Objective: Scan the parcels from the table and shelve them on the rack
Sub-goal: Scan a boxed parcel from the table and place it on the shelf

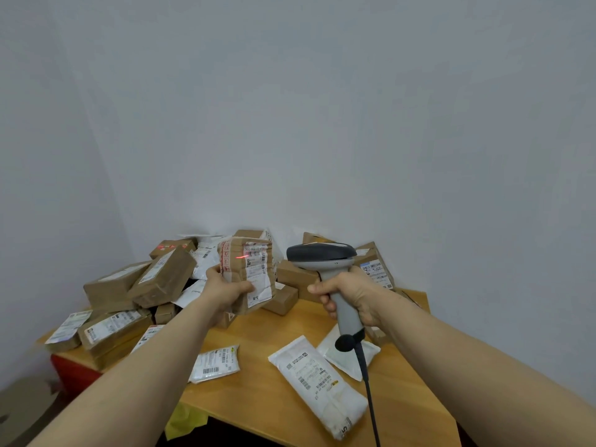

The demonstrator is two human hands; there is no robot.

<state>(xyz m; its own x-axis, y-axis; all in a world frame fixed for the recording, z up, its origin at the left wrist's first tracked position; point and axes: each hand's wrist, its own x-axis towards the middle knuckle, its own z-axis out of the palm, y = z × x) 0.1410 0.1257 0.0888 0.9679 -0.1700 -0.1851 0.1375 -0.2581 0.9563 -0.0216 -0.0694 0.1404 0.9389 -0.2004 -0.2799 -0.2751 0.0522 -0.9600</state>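
My left hand [225,290] grips a small brown taped parcel [248,272] from below and holds it upright above the wooden table [290,391], its white label facing me. A red scan line falls on the parcel's upper left, beside the label. My right hand [348,296] grips the handle of a grey barcode scanner [325,259], whose dark head points left at the parcel. The scanner's black cable hangs down to the frame's bottom edge. No rack is in view.
Several brown cardboard parcels [161,279] are piled along the table's back and left. White mailer bags [319,382] and a small labelled pouch [216,362] lie on the front part. A plain grey wall stands behind. Something yellow [183,421] hangs below the table's front edge.
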